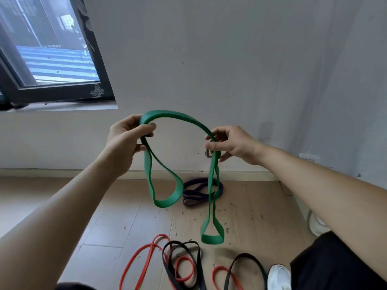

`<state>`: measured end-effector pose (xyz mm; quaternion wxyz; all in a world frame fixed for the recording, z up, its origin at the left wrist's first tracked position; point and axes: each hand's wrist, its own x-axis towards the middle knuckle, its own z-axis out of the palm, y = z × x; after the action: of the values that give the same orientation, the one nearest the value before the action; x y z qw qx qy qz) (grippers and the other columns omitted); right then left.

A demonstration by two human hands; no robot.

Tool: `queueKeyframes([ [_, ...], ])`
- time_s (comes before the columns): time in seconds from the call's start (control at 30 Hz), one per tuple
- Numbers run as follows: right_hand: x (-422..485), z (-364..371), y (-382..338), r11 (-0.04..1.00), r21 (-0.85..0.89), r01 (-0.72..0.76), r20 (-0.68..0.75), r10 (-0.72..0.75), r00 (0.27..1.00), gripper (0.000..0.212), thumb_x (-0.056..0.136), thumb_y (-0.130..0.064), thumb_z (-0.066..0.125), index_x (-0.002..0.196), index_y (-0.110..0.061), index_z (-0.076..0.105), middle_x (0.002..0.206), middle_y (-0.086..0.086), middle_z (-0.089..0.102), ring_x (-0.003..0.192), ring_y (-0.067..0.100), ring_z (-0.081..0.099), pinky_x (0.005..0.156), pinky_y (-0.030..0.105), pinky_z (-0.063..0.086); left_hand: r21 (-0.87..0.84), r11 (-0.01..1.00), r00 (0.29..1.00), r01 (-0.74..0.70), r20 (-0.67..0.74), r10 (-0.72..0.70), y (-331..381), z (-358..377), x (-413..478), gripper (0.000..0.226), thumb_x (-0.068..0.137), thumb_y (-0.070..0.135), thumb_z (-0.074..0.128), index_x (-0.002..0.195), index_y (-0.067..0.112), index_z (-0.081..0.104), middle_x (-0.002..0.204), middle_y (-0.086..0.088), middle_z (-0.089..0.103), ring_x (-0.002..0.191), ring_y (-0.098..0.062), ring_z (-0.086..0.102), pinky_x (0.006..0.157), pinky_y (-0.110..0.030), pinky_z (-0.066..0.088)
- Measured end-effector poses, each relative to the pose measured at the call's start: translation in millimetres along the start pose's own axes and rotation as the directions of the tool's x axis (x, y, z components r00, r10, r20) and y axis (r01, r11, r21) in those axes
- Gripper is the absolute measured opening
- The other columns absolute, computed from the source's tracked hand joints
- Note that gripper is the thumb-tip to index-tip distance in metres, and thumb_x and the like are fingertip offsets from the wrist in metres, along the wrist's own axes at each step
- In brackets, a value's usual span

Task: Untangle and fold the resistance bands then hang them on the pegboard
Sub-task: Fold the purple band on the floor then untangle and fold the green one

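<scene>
Folding step: left hand point(127, 141) and right hand point(232, 144) each pinch green band point(178, 117), loops hanging below; next: bring hands together.

Green band point(178, 116), purple band point(195, 181)

**Green band in the air, the others on the floor**

I see the green band point(180, 116) held up at the centre of my view. Its top makes an arch between the left hand point(123, 141), which pinches it at the 9 o'clock end, and the right hand point(236, 145), which pinches it at the 3 o'clock end. Two loops hang down; the 3 o'clock one hangs lower and is twisted. The purple band point(195, 193) lies coiled on the floor behind these loops, near the wall. Toward 6 o'clock, the red band point(161, 235) and a black band point(181, 243) lie tangled, crossing each other. Another black band point(246, 255) lies at 5 o'clock.
</scene>
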<state>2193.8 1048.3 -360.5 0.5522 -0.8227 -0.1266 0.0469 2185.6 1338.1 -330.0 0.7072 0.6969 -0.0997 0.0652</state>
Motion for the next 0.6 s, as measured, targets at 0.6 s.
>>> queueKeyframes([
  [0.6,-15,14,-35,0.966,-0.169,0.198,-0.001,-0.201,0.98,0.035,0.082,-0.024,0.083,0.112,-0.013,0.07,0.095,0.009,0.073,0.078,0.023,0.072,0.064,0.038,0.062,0.333,0.941,0.938,-0.064,0.341,-0.057,-13,45,-11,0.026,0.084,0.012,0.08,0.108,0.016,0.071,0.096,-0.002,0.078,0.082,-0.015,0.071,0.062,-0.023,0.052],
])
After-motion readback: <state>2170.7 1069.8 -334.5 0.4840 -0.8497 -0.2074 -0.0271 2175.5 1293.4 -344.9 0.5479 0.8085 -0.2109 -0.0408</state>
